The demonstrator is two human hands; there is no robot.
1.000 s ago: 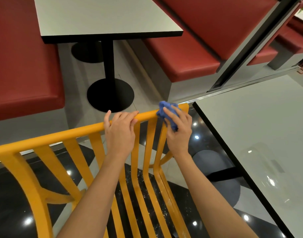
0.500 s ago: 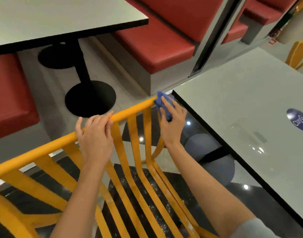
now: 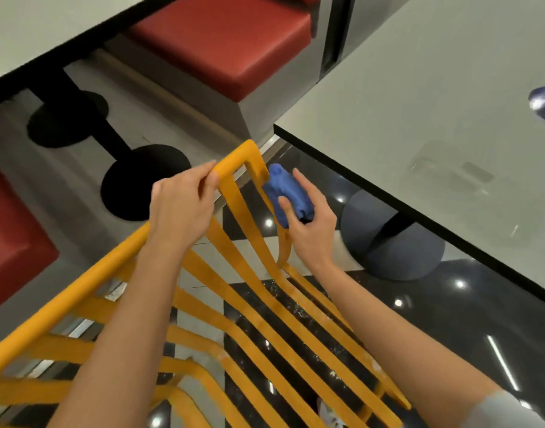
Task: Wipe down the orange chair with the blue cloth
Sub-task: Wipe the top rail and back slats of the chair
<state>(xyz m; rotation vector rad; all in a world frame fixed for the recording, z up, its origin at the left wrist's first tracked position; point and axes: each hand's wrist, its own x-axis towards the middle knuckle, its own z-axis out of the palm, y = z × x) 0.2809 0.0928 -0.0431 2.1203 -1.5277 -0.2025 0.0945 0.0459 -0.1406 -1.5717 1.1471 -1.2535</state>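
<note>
The orange chair [image 3: 89,279] fills the lower half of the head view, its slatted back running from bottom left up to a corner at the centre. My left hand [image 3: 180,208] grips the top rail just below that corner. My right hand [image 3: 308,223] holds the bunched blue cloth [image 3: 288,193] and presses it against the outer side post of the chair, a little under the corner. The seat slats stretch down between my forearms.
A grey table [image 3: 435,125] with a black edge stands close on the right, on a round grey base [image 3: 391,242]. Red bench seats [image 3: 221,41] and another table's black pedestal [image 3: 144,180] lie beyond the chair. The floor is glossy black tile.
My right hand has carried the cloth off the end of the top rail, round the corner and down onto the side post. My left hand has slid along the rail toward the corner.
</note>
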